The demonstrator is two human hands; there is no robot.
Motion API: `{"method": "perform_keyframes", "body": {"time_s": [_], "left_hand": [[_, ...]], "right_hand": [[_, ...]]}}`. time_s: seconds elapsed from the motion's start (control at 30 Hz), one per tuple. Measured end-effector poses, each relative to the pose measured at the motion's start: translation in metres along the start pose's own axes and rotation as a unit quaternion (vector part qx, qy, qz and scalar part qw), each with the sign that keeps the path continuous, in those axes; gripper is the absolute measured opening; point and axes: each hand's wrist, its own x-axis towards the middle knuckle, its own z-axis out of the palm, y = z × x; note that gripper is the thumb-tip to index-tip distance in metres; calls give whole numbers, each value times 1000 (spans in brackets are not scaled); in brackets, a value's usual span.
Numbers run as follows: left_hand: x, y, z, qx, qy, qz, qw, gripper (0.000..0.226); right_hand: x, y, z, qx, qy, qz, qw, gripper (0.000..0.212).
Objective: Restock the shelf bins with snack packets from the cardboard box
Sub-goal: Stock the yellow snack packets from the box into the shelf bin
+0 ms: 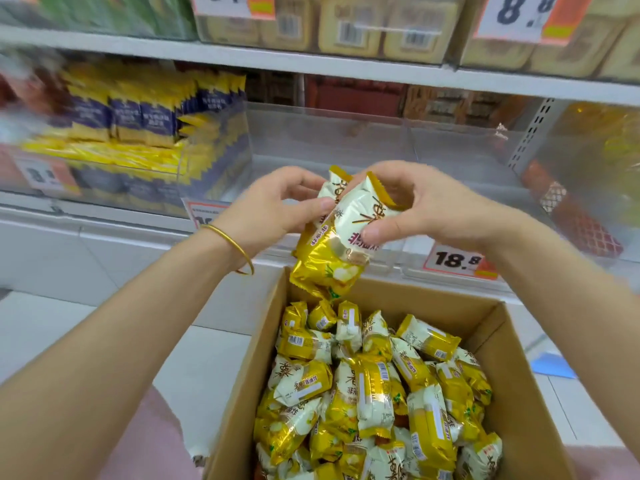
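1. Snack packets (341, 237) in gold and white wrappers, at least two of them, are held in the air between both hands, just above the far edge of the cardboard box (512, 393) and in front of the shelf.
2. From one side the left hand (273, 209) grips the bunch, with its thumb across the front and its fingers curled round the back.
3. From the other side the right hand (426, 206) pinches the front packet, with its thumb pressed on the face and its fingers hooked over the crimped top edge.
4. On the left wrist hangs a thin gold bangle (239, 249).
5. Below the forearms the box stands open, piled with loose packets (374, 393) of the same kind lying at every angle.
6. Behind the hands a clear bin (329, 140) sits on the shelf, and a price tag (457, 261) reading 18.8 is fixed low on the front, under the right wrist.
7. Left of it a second bin (214, 174) holds blue and yellow packs (138, 116) standing in rows, blurred.
8. On the upper shelf (242, 58) sit tan boxes (363, 32) with barcodes.
9. White floor tiles (52, 323) show to the left of the box.
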Motion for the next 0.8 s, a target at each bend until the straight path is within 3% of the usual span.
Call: {"method": "perform_keyframes", "body": {"time_s": [0.1, 0.17, 0.23, 0.3, 0.43, 0.57, 0.8], "left_hand": [[15, -6, -34, 32, 109, 54, 992, 27], [24, -26, -57, 239, 200, 114, 943, 29], [29, -50, -72, 417, 192, 140, 877, 40], [34, -68, -76, 484, 139, 111, 857, 53], [44, -80, -73, 531, 98, 81, 838, 67], [49, -91, -79, 537, 86, 54, 837, 81], [49, -97, -77, 523, 91, 47, 846, 72]], "right_hand": [[52, -16, -9, -8, 42, -32, 999, 46], [88, -12, -14, -42, 87, -35, 995, 41], [127, 0, -15, -133, 137, -31, 981, 35], [168, 17, -11, -249, 155, -18, 956, 36], [244, 52, 4, -352, 110, 23, 929, 52], [297, 70, 17, -331, 51, 66, 940, 51], [325, 97, 27, -271, 144, 71, 949, 67]]}}
